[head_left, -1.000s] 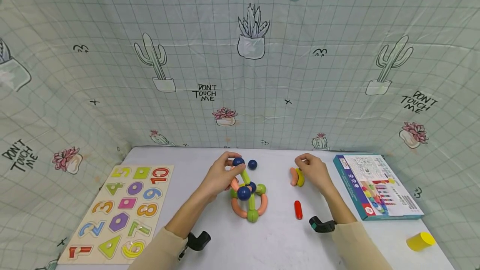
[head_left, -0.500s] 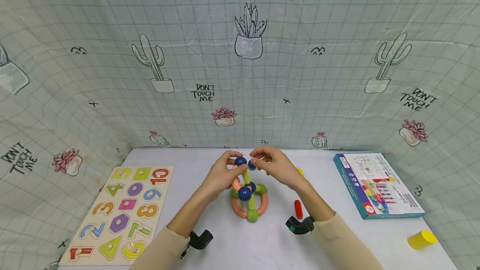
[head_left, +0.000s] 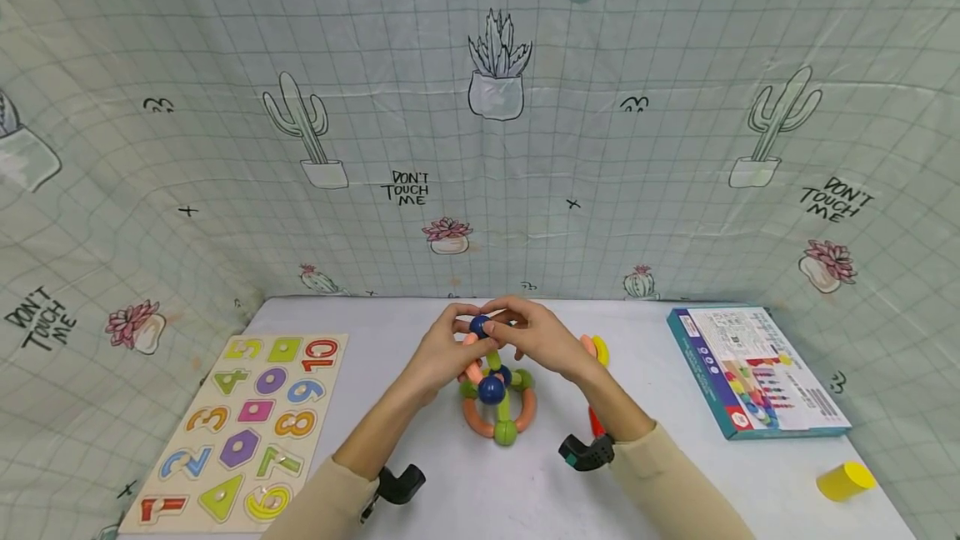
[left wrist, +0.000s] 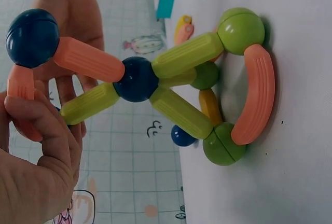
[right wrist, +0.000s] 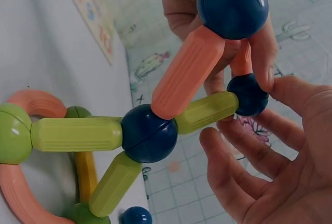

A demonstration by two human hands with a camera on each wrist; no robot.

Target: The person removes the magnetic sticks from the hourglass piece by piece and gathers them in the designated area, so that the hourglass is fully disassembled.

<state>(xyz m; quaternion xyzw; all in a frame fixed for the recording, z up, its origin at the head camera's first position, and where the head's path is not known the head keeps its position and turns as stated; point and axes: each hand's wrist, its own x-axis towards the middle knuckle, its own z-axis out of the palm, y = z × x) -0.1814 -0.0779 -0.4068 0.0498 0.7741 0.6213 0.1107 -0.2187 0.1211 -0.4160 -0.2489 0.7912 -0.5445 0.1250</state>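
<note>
A toy frame of magnetic sticks and balls stands on the table. Its base has green balls (head_left: 506, 432) and curved orange sticks (left wrist: 259, 94); green sticks (right wrist: 78, 134) rise to a central blue ball (left wrist: 136, 79). My left hand (head_left: 442, 354) pinches an upper orange stick (left wrist: 22, 82) that links two blue balls. From the right, my right hand (head_left: 546, 342) pinches the top blue ball (right wrist: 248, 94) at the end of a green stick (right wrist: 207, 111). The far fingers of both hands are partly hidden behind the pieces.
Left of the frame lies a wooden number-and-shape puzzle board (head_left: 240, 432). A yellow curved stick (head_left: 602, 350) and a red stick (head_left: 596, 423) lie beyond the right forearm. At far right are a boxed toy set (head_left: 757, 373) and a yellow cylinder (head_left: 846, 482). A loose blue ball (right wrist: 137, 217) rests behind the frame.
My right hand has left the yellow and orange sticks on the right, swung left, and now pinches the top blue ball. The left hand has kept its hold almost in place.
</note>
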